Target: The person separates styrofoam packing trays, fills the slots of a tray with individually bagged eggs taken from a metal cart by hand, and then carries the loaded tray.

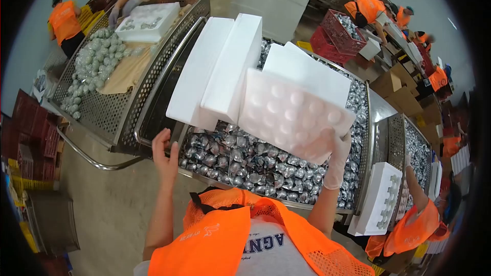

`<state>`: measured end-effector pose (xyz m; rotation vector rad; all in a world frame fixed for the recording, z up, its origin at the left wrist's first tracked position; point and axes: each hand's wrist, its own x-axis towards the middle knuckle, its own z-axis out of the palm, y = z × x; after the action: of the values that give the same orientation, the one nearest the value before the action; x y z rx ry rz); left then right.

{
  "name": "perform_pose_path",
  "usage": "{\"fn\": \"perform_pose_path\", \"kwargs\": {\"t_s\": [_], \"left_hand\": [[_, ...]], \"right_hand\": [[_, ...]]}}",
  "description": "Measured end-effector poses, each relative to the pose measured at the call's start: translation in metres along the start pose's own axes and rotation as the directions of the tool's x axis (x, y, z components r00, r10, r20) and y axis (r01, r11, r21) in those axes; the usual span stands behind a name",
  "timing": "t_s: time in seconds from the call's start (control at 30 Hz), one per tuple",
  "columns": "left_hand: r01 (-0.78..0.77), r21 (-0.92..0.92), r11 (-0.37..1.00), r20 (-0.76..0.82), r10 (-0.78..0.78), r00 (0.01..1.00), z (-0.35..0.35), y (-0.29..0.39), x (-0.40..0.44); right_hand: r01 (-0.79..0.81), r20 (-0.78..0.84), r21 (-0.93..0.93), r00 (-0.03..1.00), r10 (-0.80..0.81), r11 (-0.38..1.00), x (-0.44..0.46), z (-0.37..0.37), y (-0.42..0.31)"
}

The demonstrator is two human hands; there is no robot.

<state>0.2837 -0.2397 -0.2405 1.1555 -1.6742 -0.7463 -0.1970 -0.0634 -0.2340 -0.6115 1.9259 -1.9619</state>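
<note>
My right hand, in a thin pale glove, grips the lower right corner of a white dimpled sheet with rows of round hollows. The sheet is tilted above a metal cart full of silvery wrapped balls, whose exact kind I cannot make out. My left hand is bare and holds nothing, its fingers apart beside the cart's near left corner. Two white foam boxes stand on edge over the cart's left part. Behind the sheet lies a flat white foam panel.
To the left stands a perforated metal cart with pale wrapped balls and a foam box, where a co-worker's gloved hands rest. A curved metal handle juts out. At right are another foam box and a co-worker's arm.
</note>
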Motion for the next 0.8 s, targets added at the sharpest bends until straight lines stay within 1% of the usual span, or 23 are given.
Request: {"fn": "perform_pose_path", "kwargs": {"t_s": [0.03,0.1,0.13,0.23,0.27,0.33,0.37,0.4,0.43,0.5,0.53,0.57,0.6,0.67,0.7,0.77,0.8], "left_hand": [[-0.091,0.073,0.993,-0.008,0.092,0.996,-0.004,0.012,0.013],[-0.164,0.128,0.978,0.080,0.155,0.985,-0.006,0.019,0.028],[-0.204,0.151,0.967,0.125,0.186,0.975,-0.003,0.020,0.034],[-0.387,0.283,0.878,0.280,0.310,0.909,0.010,0.022,0.041],[-0.396,0.262,0.880,0.294,0.319,0.901,0.014,0.019,0.041],[-0.417,0.306,0.856,0.338,0.312,0.888,0.014,0.019,0.044],[-0.429,0.329,0.841,0.363,0.306,0.880,0.012,0.019,0.045],[-0.462,0.343,0.818,0.400,0.318,0.860,0.011,0.018,0.045],[-0.462,0.340,0.819,0.402,0.317,0.859,0.010,0.017,0.043],[-0.455,0.331,0.827,0.410,0.309,0.858,0.010,0.014,0.036],[-0.432,0.321,0.843,0.392,0.297,0.871,0.010,0.010,0.034],[-0.441,0.323,0.837,0.416,0.292,0.861,0.009,0.007,0.034],[-0.448,0.328,0.832,0.436,0.288,0.853,0.007,0.004,0.035],[-0.462,0.306,0.832,0.445,0.304,0.842,0.006,0.005,0.036],[-0.449,0.300,0.842,0.447,0.292,0.846,0.008,0.010,0.037],[-0.411,0.294,0.863,0.450,0.255,0.856,0.008,0.022,0.033],[-0.384,0.274,0.882,0.426,0.246,0.871,0.010,0.028,0.031]], "right_hand": [[-0.035,0.028,-0.008,0.999,0.035,0.999,-0.007,-0.006,0.003],[-0.104,0.078,-0.031,0.991,0.106,0.994,-0.012,-0.020,0.025],[-0.045,0.094,-0.115,0.994,0.056,0.992,0.000,-0.027,0.044],[0.137,0.033,0.077,0.990,-0.140,0.988,0.027,0.011,0.016],[0.121,0.042,0.117,0.991,-0.126,0.986,0.046,0.016,0.019],[0.090,0.055,0.200,0.993,-0.103,0.976,0.086,0.019,0.038],[0.052,-0.026,-0.062,0.998,-0.054,0.997,0.086,0.027,0.024],[-0.022,-0.119,-0.315,0.993,-0.016,0.949,0.075,0.043,-0.002],[-0.126,-0.220,-0.536,0.975,0.006,0.835,0.068,0.050,-0.017],[-0.042,-0.156,-0.622,0.985,-0.072,0.782,0.073,0.031,0.015],[-0.078,-0.155,-0.622,0.988,-0.025,0.779,0.060,0.035,0.008],[-0.113,-0.151,-0.621,0.988,0.023,0.776,0.047,0.036,-0.003],[-0.181,-0.094,-0.579,0.983,0.156,0.795,0.029,0.030,-0.013],[-0.165,-0.079,-0.333,0.986,0.147,0.928,-0.007,0.008,0.001],[-0.143,-0.067,-0.201,0.989,0.132,0.969,-0.024,-0.004,0.009],[-0.070,-0.157,-0.407,0.988,0.006,0.911,-0.065,-0.036,0.046],[-0.100,-0.162,-0.335,0.986,0.048,0.937,-0.090,-0.045,0.048]]}}
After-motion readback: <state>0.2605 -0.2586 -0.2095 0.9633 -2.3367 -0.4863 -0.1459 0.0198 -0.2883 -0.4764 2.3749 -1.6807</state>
